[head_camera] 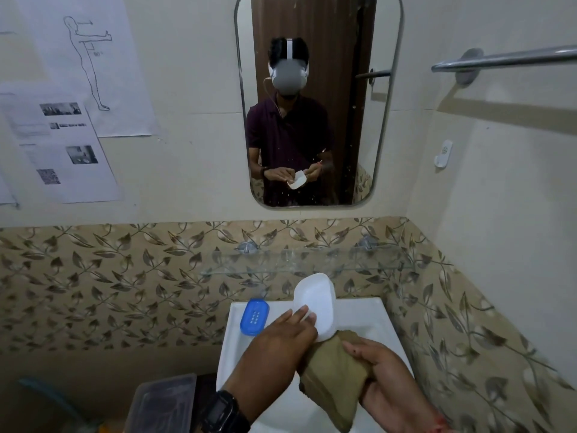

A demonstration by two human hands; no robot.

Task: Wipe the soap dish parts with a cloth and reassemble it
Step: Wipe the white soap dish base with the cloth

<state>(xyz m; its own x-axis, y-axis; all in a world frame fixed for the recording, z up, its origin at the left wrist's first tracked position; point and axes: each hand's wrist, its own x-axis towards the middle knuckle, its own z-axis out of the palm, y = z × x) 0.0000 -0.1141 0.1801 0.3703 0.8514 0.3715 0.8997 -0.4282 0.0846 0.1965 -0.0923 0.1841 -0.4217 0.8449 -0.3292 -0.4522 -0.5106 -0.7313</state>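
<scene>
the white soap dish shell (315, 303) is held tilted above the white sink (371, 314), the left hand (281, 337) pinching its near edge with fingers on its inner face. the right hand (379, 367) is clenched around an olive cloth (331, 367) touching the shell's lower edge. the blue drain insert (254, 317) lies on the sink's left rim. a black digital watch (223, 412) sits on the left wrist. printed sheets (59, 145) on the wall are too blurred to read.
</scene>
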